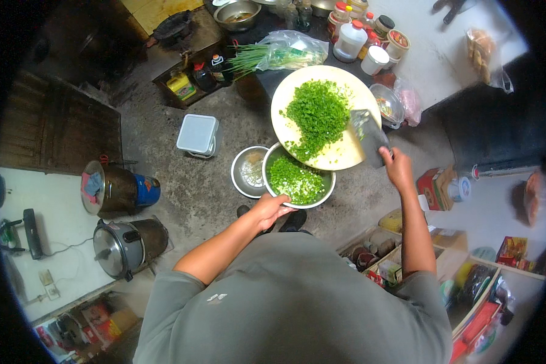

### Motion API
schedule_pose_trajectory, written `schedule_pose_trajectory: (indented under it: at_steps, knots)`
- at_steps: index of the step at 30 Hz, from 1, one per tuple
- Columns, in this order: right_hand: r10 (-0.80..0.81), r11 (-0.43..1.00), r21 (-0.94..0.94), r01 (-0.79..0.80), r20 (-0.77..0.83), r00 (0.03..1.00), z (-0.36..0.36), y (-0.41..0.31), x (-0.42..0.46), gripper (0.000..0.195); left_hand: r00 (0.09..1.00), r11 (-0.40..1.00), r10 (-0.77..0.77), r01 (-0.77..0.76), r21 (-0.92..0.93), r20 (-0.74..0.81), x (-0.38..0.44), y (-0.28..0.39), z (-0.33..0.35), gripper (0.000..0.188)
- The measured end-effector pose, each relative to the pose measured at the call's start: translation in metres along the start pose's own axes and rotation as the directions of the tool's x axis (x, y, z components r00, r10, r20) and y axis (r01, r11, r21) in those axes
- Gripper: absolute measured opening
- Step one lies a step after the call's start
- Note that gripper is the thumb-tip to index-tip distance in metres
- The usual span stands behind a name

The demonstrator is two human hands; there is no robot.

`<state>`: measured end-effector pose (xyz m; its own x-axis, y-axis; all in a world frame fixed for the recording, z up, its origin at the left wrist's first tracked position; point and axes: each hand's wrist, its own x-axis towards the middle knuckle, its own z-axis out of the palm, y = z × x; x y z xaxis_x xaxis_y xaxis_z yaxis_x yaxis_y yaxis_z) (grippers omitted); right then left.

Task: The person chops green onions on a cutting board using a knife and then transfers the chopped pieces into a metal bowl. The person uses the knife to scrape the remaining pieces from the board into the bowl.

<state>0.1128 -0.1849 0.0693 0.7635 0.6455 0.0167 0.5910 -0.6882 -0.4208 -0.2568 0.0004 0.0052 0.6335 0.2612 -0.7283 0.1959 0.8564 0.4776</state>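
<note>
My left hand (273, 210) grips the near rim of a metal bowl (331, 182), with the thumb over its edge. Chopped green onion (295, 181) lies inside this bowl. Just beyond it, a round pale cutting board (280, 109) overhangs the bowl's far rim. A heap of finely chopped green onion (318, 113) covers much of the board. In my right hand (396, 167) is the handle of a cleaver, whose broad dark blade (369, 132) rests at the board's right side. Green bits stick to the blade.
A second metal bowl (240, 175) sits lower, left of the held one. A lidded white bucket (198, 134) stands on the concrete floor. Uncut green onions (259, 57) in a plastic bag lie behind the board, near jars and tubs (350, 41). A rice cooker (118, 248) is at left.
</note>
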Motion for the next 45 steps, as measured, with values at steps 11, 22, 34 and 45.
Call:
schedule_pose_trajectory:
  at_steps: [11,22,34,45]
  knots:
    - [-0.006,0.987,-0.16,-0.005,-0.066,0.998,0.036,0.053,0.144,0.071,0.999,1.0,-0.013,0.014,0.01,-0.04,-0.001,-0.001,0.002,0.035]
    - [-0.096,0.983,-0.118,0.138,0.311,0.946,0.004,0.012,0.066,0.058,0.997,0.997,-0.077,0.077,-0.008,0.004,0.0,-0.004,0.012,0.036]
    - [-0.155,0.967,-0.145,0.21,0.32,0.935,0.002,-0.048,-0.088,0.054,0.997,0.998,-0.066,0.066,0.007,0.046,-0.003,-0.003,0.018,0.038]
    - [-0.063,0.997,-0.036,0.066,0.073,0.995,-0.006,-0.016,-0.016,0.057,0.998,0.998,-0.052,0.053,-0.045,0.024,0.012,-0.014,-0.006,0.039]
